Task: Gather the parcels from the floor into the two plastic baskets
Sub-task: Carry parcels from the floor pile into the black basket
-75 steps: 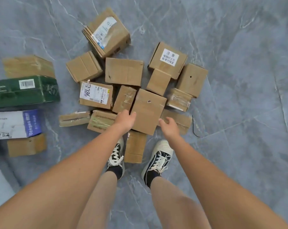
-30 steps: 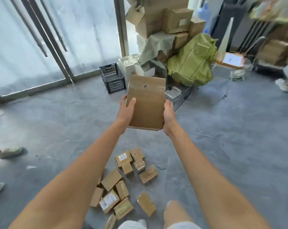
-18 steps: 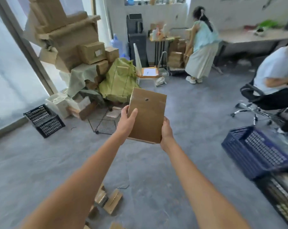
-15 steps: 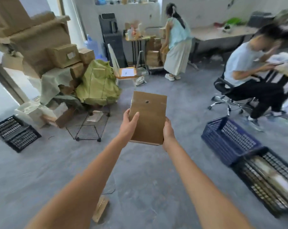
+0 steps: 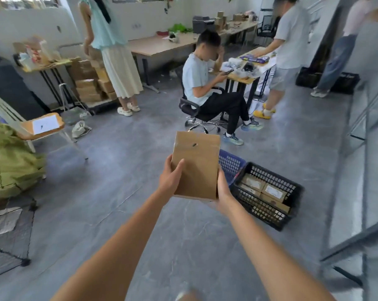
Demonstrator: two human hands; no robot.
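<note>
- Parcel (image 5: 195, 165): in the head view, a flat brown cardboard box with a small dark hole near its top is held upright in front of the body, clear of the floor.
- It is gripped from both sides: the left hand (image 5: 170, 178) has its thumb curled over the front face, and the right hand (image 5: 222, 187) is wrapped around the lower right edge, its fingers mostly hidden behind the box.
- The black basket (image 5: 292, 205) is seen just right of the parcel on the grey floor, with several labelled parcels already lying flat inside.
- The blue basket (image 5: 229, 162) touches the black one on its far side and is partly hidden by the held parcel; its contents cannot be told.
- A moment ago the baskets were well off to the right; now they lie nearly straight ahead, so the turn toward them appears almost done.
- The pile on the floor, seen at the feet earlier, is no longer in view.
- The step in hand is judged to be carrying; what remains is lowering the parcel into a basket, likely the black one, where room still shows.
- A seated person (image 5: 205, 83) and others standing are beyond the baskets, apart from them.
</note>
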